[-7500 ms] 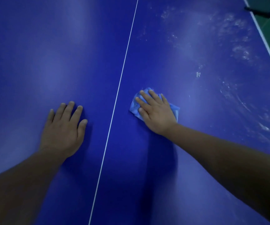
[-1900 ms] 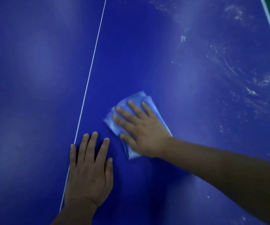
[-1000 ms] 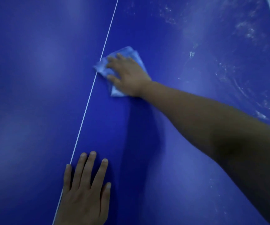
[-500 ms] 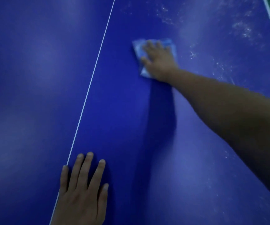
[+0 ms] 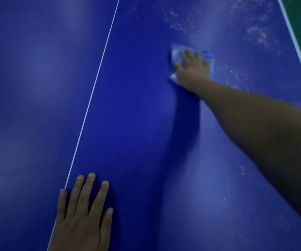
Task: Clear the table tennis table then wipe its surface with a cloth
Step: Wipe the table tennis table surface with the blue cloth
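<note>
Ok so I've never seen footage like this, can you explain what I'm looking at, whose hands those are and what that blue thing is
There is no machine here. The picture comes from a camera worn on a person's head, looking forward and down, so the two bare arms reaching in from the bottom are that person's own. The big blue surface is a table tennis table, with its thin white centre line running up the picture. The left hand lies flat on the table near the camera, holding nothing. The right hand is stretched out farther away, pressing a light blue cloth flat against the table. Whitish dusty smears show on the table beyond and to the right of the cloth, near the white edge line.
</note>
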Demonstrator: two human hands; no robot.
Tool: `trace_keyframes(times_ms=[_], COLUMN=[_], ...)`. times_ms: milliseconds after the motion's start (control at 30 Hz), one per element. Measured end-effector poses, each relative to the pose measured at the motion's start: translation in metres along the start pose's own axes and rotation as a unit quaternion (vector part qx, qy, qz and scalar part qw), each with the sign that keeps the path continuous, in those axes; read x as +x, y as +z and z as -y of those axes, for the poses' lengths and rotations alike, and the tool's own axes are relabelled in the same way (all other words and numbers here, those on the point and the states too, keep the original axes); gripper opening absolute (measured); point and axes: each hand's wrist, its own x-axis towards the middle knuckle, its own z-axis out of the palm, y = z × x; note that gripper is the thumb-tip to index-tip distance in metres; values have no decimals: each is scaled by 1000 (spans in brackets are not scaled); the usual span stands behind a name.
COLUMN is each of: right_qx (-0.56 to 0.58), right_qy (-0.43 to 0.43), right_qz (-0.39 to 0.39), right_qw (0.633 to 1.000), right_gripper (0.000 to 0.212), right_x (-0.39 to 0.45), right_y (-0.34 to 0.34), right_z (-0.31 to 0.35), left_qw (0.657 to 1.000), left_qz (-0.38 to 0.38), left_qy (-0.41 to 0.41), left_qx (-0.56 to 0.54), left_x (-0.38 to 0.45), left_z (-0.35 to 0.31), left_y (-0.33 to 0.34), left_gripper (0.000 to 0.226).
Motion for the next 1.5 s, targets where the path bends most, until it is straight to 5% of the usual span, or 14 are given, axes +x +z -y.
trace_keyframes(times_ms=[67,133,333,467,533,667,733,867,967,1067,1300,1500], right_qx=[57,78,54,52,32,62,53,40,48,38,65,51], right_qy=[84,78,-162,-273,-242,-34,-16,-147,-267,-354,-32,-105], right_qz=[-1,-4,-50,-3,-5,0,3,-54,-28,8,7,-21], right_qw=[995,994,984,961,970,997,998,987,962,934,997,993], right_gripper=[64,62,59,58,60,59,60,60,56,57,58,59], right_x=[-6,-23,-215,-280,-235,-132,-127,-230,-350,-369,-264,-372], right_y=[-1,1,13,17,12,6,9,17,28,26,17,24], right_z=[-42,-47,-21,-27,-31,-34,-28,-6,3,-14,-17,19], left_qw=[1000,1000,999,998,997,997,997,998,998,999,999,998], left_qz=[10,21,49,63,69,79,75,61,52,46,28,27], left_qy=[-1,-2,-17,-22,-19,-13,-12,-15,-16,-15,-18,-10], left_qx=[-3,-7,-18,-24,-20,-6,-5,-11,-19,-25,-29,-49], left_x=[0,0,1,1,2,2,1,-1,-2,-2,-3,-3], left_z=[0,-1,-4,-6,-7,-7,-7,-6,-6,-7,-6,1], left_y=[-2,-3,-9,-13,-14,-13,-11,-9,-8,-8,-6,-2], left_gripper=[60,61,69,69,69,67,64,61,61,62,63,69])
